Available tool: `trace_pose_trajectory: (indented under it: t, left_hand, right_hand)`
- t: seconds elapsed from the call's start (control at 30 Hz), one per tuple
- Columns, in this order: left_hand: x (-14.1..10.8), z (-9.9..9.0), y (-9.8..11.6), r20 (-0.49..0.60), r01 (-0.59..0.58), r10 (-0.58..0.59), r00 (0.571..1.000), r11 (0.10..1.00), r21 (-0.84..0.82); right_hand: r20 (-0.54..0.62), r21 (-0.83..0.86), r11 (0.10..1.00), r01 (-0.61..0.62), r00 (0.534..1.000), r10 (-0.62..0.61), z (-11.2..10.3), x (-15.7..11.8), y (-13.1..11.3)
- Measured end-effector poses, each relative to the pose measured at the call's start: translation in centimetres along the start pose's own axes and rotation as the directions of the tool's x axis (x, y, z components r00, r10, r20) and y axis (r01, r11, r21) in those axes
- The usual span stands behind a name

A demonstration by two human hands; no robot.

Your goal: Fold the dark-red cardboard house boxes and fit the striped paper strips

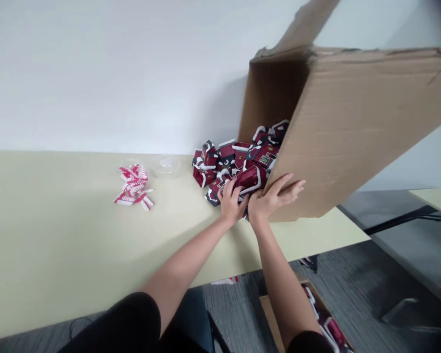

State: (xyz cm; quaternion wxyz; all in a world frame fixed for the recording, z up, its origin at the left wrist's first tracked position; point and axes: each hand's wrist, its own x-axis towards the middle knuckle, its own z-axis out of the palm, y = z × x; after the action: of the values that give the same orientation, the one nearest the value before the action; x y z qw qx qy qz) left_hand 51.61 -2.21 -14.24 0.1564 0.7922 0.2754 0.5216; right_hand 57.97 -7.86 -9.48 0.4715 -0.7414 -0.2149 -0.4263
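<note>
Red paper house pieces [226, 157] heaped mid-frame on the worktop [77, 235], spilling from a tilted cardboard box [353, 127], left hand [231, 203] curled over the heap, grip unclear, right hand [270, 197] open against the box's lower edge, striped paper pieces [134, 186] farther left

1. This looks like an office or plain workroom.
2. A long, pale tabletop [59, 235] runs along a smooth white wall [95, 73] at the upper left of the frame.
3. Grey carpet tiles [353, 274] cover the floor at the lower right.
4. A second pale table [435, 201] on a black metal frame [400, 220] stands at the right edge.
5. A dark chair [191, 314] sits at bottom centre.
6. Cardboard boxes [353, 132] at the right and lower centre suit a work room.
</note>
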Motion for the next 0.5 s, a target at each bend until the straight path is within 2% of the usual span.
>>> trace_pose_trajectory:
  t: [0.13, 0.27, 0.4, 0.5]
  left_hand:
    - [-0.5, -0.1, -0.3, -0.074, -0.018, 0.019, 0.997, 1.000, 0.012]
    - [-0.5, -0.5, -0.6, -0.067, -0.002, 0.005, 0.998, 0.999, 0.037]
    - [-0.2, -0.8, -1.5, -0.049, -0.033, 0.036, 0.998, 0.998, 0.060]
    - [0.0, -1.1, -2.1, -0.065, -0.002, 0.006, 0.998, 0.998, 0.061]
  right_hand:
    - [-0.035, 0.009, 0.997, 0.074, 0.997, -0.074, 0.4, -0.8, -0.7]
    - [-0.054, -0.010, 0.993, 0.117, 0.992, -0.118, 0.7, -0.6, 0.0]
    - [-0.045, -0.030, 0.998, 0.063, 0.997, -0.064, 0.7, 1.9, 1.8]
    - [-0.019, -0.052, 0.998, -0.020, 1.000, 0.020, 0.2, 4.4, 3.4]
